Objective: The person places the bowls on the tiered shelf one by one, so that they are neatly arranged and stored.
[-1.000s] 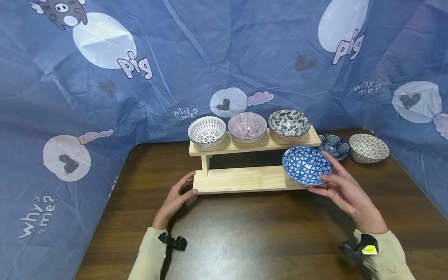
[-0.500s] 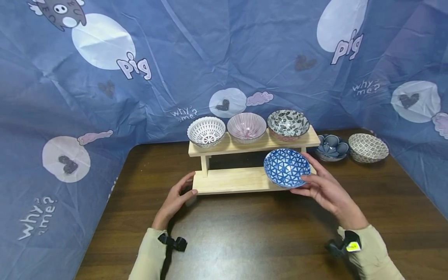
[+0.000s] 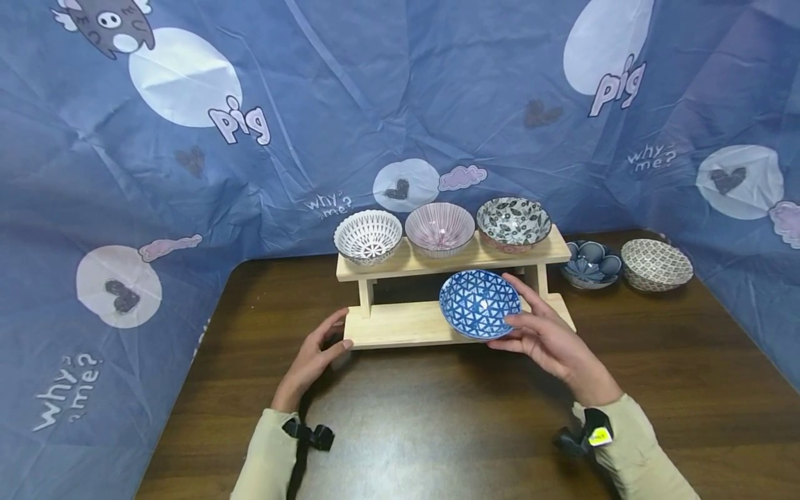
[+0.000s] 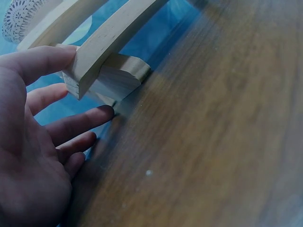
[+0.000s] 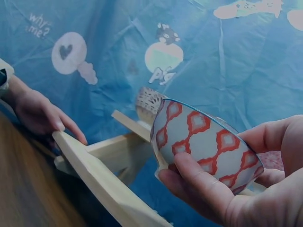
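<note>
My right hand holds a bowl by its right side, tilted, above the lower board of a two-tier wooden display stand. Inside, the bowl has blue triangles; its outside, in the right wrist view, is white with red diamond shapes. My left hand holds the left end of that lower board, with thumb and forefinger at its corners. The other left fingers stay off the wood. Along the upper board sit a white lattice-patterned bowl, a pink striped bowl and a leaf-patterned bowl.
Right of the stand, on the dark wooden table, are a blue petal-patterned bowl and a grey-and-cream patterned bowl. A blue printed cloth hangs behind and at both sides.
My right hand has carried the blue-triangle bowl leftward, from the right end of the lower board to over its middle. The left hand stays in place.
</note>
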A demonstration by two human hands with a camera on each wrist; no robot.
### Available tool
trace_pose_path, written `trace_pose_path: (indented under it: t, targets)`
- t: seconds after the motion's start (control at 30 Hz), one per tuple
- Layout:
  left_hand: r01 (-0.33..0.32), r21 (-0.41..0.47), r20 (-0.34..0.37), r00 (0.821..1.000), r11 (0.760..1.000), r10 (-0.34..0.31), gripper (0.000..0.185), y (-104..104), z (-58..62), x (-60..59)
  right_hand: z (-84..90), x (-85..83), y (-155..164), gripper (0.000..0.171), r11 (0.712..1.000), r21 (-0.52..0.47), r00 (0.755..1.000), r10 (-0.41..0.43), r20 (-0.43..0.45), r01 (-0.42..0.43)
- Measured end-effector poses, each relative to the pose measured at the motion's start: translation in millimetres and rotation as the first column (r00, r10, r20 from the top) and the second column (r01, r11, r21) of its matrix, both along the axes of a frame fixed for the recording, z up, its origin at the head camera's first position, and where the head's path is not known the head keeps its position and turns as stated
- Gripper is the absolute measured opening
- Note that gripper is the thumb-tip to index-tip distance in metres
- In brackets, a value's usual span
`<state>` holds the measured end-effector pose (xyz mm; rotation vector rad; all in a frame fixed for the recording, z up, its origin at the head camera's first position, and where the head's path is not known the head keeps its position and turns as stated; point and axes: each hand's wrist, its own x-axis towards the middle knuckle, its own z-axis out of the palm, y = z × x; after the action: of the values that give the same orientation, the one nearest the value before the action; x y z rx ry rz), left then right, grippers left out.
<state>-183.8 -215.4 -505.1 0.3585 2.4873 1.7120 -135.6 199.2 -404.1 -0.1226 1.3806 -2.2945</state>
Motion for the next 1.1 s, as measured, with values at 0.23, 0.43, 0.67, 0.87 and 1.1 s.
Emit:
trace_pose_path:
  t: [0.23, 0.43, 0.67, 0.87, 1.1]
  targets:
    - [-0.005, -0.006, 0.008, 1.000, 1.000, 0.005, 0.063, 0, -0.1, 0.2, -4.4, -3.6, -16, 0.080, 0.999, -0.018, 1.000, 0.027, -0.014, -0.027]
    - [-0.001, -0.011, 0.010, 1.000, 1.000, 0.001, 0.062, 0, -0.9, 0.4, -6.1, -6.9, -30, 0.081, 0.999, -0.024, 0.999, 0.045, -0.017, -0.045]
    - [0.004, -0.007, -0.006, 1.000, 1.000, -0.004, 0.062, -2, -0.5, 0.7, -6.2, -10.4, -46, 0.081, 0.998, -0.032, 0.998, 0.055, -0.020, -0.056]
    - [0.002, -0.007, 0.001, 1.000, 1.000, -0.002, 0.061, -2, 0.0, 1.6, -7.7, -13.1, -60, 0.081, 0.998, -0.014, 0.998, 0.056, -0.007, -0.056]
    - [0.002, -0.005, 0.017, 1.000, 1.000, -0.002, 0.062, -1, 0.4, 1.0, -10.1, -16.9, -74, 0.080, 0.998, -0.005, 0.998, 0.058, 0.001, -0.058]
